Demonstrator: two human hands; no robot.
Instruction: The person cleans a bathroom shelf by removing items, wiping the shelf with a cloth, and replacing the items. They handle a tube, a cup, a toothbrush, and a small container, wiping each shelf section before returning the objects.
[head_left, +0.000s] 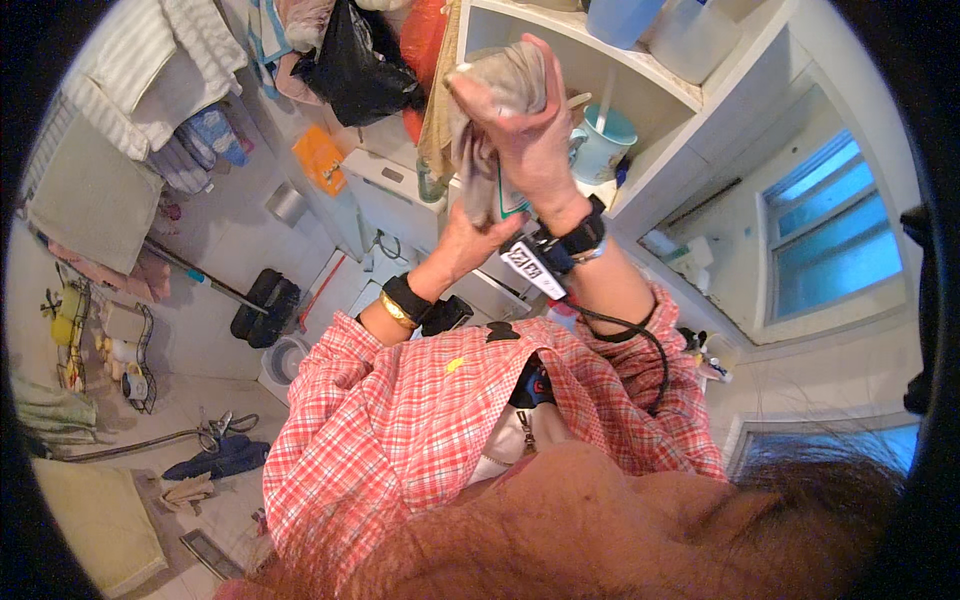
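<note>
A greyish-beige cloth (pixel 480 175) is bunched up in front of the white shelf unit, with its lower part hanging down. My right hand (pixel 540 155) is raised with its fingers curved around the bunched upper part of the cloth. Lower and to the left, my left hand (pixel 473 243) closes on the hanging end; some of its fingers are hidden. A black band with a small device (pixel 550 250) sits on my right wrist. My left wrist carries a black band (pixel 407 297) and a gold watch (pixel 396 312).
Beside my right hand, a light-blue cup (pixel 603 150) stands on the white shelf unit (pixel 685 92). Blue containers (pixel 622 20) sit above it. A black plastic bag (pixel 365 70) hangs at the back. Towels (pixel 95 205) hang on the left wall, near a black broom head (pixel 265 305).
</note>
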